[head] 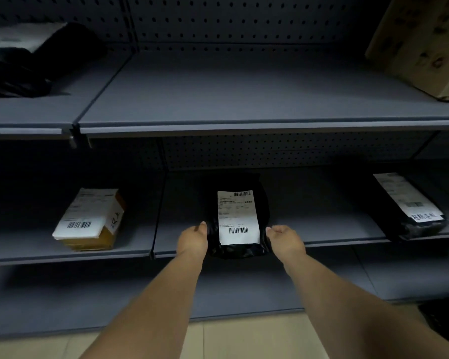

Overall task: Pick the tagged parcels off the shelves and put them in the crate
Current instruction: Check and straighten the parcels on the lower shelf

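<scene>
Fingers of both hands are closing on the two near corners of a black plastic mailer bag (237, 216) with a white barcode label: the left hand (193, 238) has its thumb on the bag's left edge, its other fingers hidden beneath or behind, and the right hand (285, 238) has curled fingertips touching the right edge. Whether either grip is firm yet I cannot tell. Between the fingers the bag lies flat on the grey metal middle shelf (322, 229), its near end overhanging the lip.

Well left of the left fingers sits a yellow cardboard box (91, 220) with a white label; well right of the right fingers lies another black labelled bag (410, 203). Above, a dark bag (34, 58) and a brown carton (423, 42) rest on the upper shelf.

No crate is in view, so I judge this parcel only just being taken, with several parcels left.
</scene>
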`<state>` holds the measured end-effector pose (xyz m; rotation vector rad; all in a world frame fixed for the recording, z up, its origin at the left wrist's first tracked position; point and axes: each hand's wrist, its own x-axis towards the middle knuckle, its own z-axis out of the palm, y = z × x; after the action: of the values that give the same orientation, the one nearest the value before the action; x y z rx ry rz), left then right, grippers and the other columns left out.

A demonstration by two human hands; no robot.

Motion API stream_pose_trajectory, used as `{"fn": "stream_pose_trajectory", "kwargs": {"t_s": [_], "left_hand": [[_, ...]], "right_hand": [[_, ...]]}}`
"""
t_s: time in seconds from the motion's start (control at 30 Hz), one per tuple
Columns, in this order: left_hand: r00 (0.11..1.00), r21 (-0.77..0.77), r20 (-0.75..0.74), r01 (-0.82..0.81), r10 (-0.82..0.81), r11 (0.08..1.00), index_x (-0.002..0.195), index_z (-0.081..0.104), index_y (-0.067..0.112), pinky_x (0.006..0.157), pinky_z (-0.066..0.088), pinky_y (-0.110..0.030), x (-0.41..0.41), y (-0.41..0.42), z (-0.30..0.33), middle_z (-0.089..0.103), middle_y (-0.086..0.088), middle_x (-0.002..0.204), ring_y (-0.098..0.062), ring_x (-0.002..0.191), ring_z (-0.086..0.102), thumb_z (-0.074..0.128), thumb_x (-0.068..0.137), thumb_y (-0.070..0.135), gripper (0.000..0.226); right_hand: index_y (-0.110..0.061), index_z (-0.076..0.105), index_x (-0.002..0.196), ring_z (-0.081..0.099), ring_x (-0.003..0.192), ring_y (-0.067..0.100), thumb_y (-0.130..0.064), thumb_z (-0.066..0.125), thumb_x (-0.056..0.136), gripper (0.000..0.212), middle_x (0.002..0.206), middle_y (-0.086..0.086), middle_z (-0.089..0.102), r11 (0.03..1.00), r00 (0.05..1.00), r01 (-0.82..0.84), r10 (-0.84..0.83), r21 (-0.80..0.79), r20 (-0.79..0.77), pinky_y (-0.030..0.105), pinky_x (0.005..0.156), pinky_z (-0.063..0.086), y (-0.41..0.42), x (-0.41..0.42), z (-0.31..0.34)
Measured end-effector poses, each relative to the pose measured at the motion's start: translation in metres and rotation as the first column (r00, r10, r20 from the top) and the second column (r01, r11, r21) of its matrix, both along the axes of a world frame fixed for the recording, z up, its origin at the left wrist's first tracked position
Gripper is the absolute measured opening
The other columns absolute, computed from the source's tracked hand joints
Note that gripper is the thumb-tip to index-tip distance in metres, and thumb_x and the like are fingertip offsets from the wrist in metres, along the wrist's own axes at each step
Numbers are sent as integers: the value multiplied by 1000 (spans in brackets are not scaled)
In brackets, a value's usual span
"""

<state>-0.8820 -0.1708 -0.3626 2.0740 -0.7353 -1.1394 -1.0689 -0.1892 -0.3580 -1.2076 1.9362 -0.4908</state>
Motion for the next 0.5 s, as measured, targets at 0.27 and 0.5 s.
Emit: {"fn": "stream_pose_trajectory", "kwargs": {"t_s": [0.27,0.5], "left_hand": [[996,27,-87,-17,19,999,127,54,3,92,42,-33,-1,-31,-21,58,-17,124,-32,110,54,42,98,33,43],[949,6,-304,-89,86,996,114,59,9,97,44,-41,-6,-41,-32,62,-13,113,-31,105,56,47,96,37,35]], "right_hand": [[2,54,124,52,110,31,-36,50,95,47,128,19,55,991,953,67,-99,118,288,39,97,40,-34,4,-20],[-5,44,138,49,125,32,-46,51,92,61,139,15,49,969,823,98,-208,228,528,42,107,38,-50,7,-32]]}}
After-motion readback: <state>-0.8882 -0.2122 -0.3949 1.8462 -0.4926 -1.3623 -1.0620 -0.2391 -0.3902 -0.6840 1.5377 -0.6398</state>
